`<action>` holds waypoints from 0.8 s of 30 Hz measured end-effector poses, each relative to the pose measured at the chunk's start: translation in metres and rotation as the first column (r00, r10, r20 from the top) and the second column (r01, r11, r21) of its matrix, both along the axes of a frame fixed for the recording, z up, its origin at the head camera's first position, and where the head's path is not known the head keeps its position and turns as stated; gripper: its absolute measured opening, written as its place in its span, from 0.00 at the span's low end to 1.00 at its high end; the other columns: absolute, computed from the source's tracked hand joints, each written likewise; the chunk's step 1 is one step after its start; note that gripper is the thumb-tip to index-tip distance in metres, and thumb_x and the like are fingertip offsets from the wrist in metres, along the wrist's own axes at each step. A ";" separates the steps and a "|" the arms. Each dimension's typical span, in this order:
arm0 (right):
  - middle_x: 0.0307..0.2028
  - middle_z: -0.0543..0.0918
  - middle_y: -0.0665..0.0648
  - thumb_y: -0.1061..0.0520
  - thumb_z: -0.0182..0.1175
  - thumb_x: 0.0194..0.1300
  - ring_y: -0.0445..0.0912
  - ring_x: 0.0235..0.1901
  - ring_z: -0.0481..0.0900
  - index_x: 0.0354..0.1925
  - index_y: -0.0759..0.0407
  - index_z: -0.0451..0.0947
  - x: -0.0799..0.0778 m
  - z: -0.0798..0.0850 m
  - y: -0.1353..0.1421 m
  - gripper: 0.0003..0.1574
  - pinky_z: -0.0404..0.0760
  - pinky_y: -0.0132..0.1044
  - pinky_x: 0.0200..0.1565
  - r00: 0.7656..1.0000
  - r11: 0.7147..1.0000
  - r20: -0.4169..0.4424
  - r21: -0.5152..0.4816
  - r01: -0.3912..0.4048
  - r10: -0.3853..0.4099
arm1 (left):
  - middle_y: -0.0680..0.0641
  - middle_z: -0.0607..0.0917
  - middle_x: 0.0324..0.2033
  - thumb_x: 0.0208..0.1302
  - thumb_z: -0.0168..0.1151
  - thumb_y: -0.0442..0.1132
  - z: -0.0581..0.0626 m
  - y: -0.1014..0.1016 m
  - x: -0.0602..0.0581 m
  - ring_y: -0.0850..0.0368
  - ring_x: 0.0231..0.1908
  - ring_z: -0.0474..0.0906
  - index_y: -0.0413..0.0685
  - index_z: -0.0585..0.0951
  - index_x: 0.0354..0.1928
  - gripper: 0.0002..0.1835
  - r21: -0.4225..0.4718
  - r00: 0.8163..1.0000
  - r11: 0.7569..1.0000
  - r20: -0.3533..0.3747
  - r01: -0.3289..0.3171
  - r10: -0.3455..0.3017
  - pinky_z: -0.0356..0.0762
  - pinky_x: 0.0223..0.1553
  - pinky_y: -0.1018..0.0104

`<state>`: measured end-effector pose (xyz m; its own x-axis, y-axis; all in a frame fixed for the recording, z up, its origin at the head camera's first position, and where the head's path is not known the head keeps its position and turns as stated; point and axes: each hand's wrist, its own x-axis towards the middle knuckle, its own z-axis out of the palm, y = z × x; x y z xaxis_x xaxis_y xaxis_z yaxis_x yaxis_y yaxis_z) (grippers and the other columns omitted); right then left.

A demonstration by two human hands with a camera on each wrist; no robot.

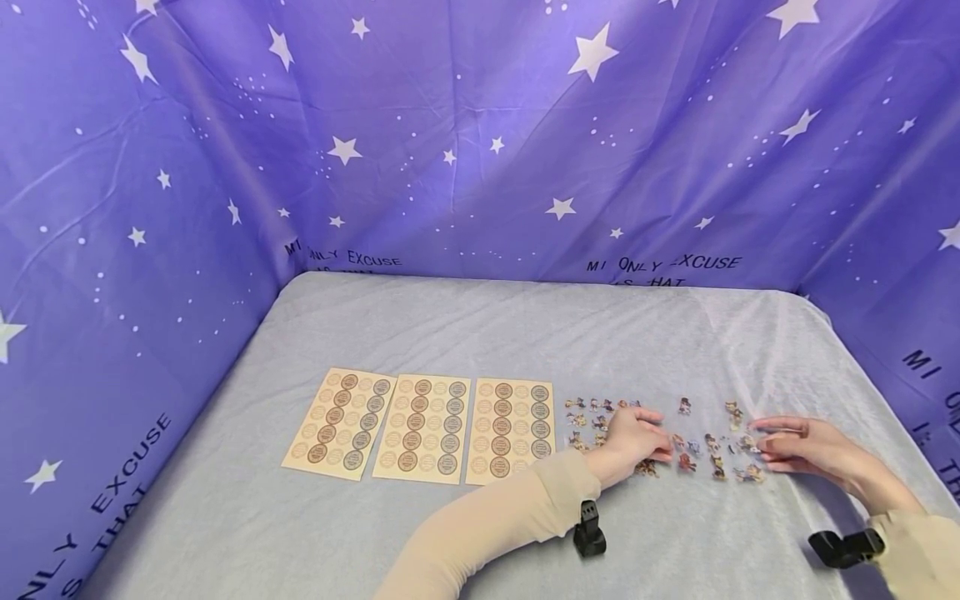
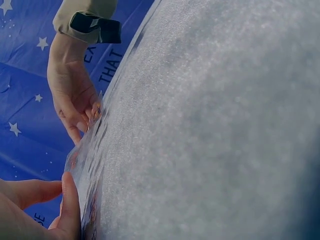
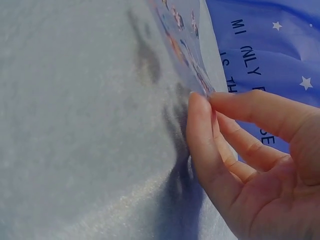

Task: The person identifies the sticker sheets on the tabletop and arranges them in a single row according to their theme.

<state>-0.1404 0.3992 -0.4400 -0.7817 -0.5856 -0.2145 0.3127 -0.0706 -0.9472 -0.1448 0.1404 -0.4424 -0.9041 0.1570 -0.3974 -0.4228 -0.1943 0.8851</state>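
Observation:
Between my two hands is a clear sticker sheet (image 1: 717, 467) printed with small colourful cartoon figures. My right hand (image 1: 813, 454) pinches its right edge between thumb and fingertips; in the right wrist view the sheet (image 3: 185, 45) slopes up from the grey cloth to the fingertips. On the other side, my left hand (image 1: 636, 437) has thumb and finger together at the left edge, which the left wrist view also shows beside the sheet (image 2: 90, 170). A second clear sticker sheet (image 1: 576, 420) lies partly hidden under the left hand and wrist.
Three cream sheets of round stickers lie in a row to the left: a tilted one (image 1: 337, 425), a middle one (image 1: 422, 429) and a right one (image 1: 512, 429). Grey cloth (image 1: 450, 325) covers the table. Purple star-printed curtains (image 1: 450, 125) stand around it.

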 end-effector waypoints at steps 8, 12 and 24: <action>0.34 0.81 0.50 0.73 0.39 0.63 0.41 0.32 0.79 0.43 0.45 0.78 0.001 0.000 -0.001 0.29 0.80 0.34 0.38 1.000 0.998 -0.022 0.057 0.013 -0.012 | 0.39 0.79 0.19 0.39 0.55 0.12 -0.001 -0.002 0.002 0.38 0.24 0.78 0.36 0.77 0.33 0.18 -0.032 0.999 0.999 -0.032 0.014 -0.015 0.80 0.21 0.59; 0.33 0.81 0.49 0.72 0.42 0.63 0.41 0.31 0.79 0.41 0.41 0.78 0.002 0.003 -0.003 0.28 0.80 0.35 0.37 0.999 0.989 -0.041 0.147 0.035 -0.029 | 0.41 0.78 0.18 0.42 0.55 0.14 -0.002 -0.003 0.002 0.38 0.25 0.78 0.36 0.77 0.33 0.16 -0.037 0.999 0.999 -0.040 0.022 -0.024 0.80 0.22 0.59; 0.28 0.81 0.43 0.69 0.47 0.61 0.39 0.26 0.78 0.35 0.26 0.71 0.012 0.023 -0.017 0.31 0.81 0.33 0.30 0.963 0.860 -0.263 0.477 0.184 -0.060 | 0.46 0.81 0.20 0.48 0.60 0.23 0.002 -0.027 -0.001 0.43 0.26 0.80 0.37 0.79 0.38 0.12 -0.192 0.969 0.970 -0.163 0.152 -0.184 0.80 0.24 0.65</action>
